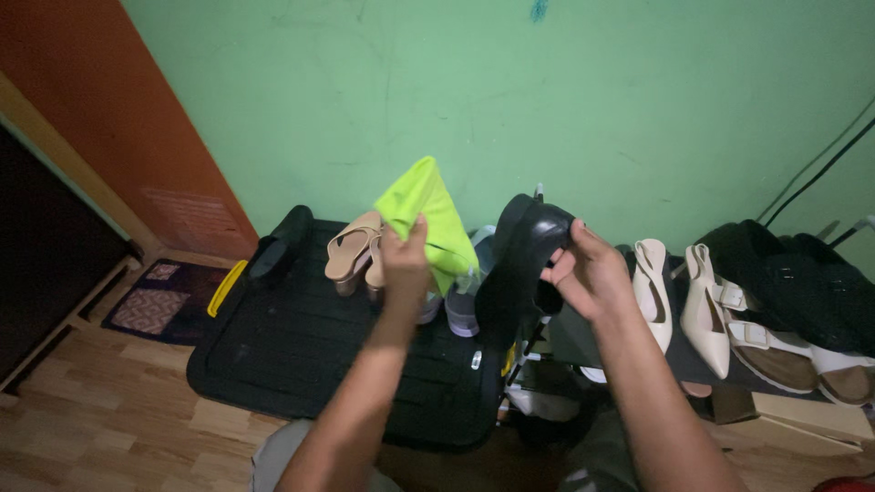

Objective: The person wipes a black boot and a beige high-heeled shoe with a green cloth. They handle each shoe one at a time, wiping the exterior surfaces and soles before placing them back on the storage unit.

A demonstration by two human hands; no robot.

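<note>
My left hand (404, 260) is raised and pinches a bright yellow-green cloth (427, 214) that hangs in a folded point. My right hand (588, 269) grips a black shoe (524, 260) by its upper edge, holding it upright a little to the right of the cloth. Cloth and shoe are apart. Both are held over a black plastic lid (301, 351) and a shoe rack.
Beige heeled sandals (354, 251) and another black shoe (278, 244) rest on the black lid. White slingback shoes (679, 301), buckled sandals (775, 342) and black footwear (784, 269) lie on the rack at right. A green wall (547, 100) stands behind. A small patterned mat (155, 305) lies on the wooden floor.
</note>
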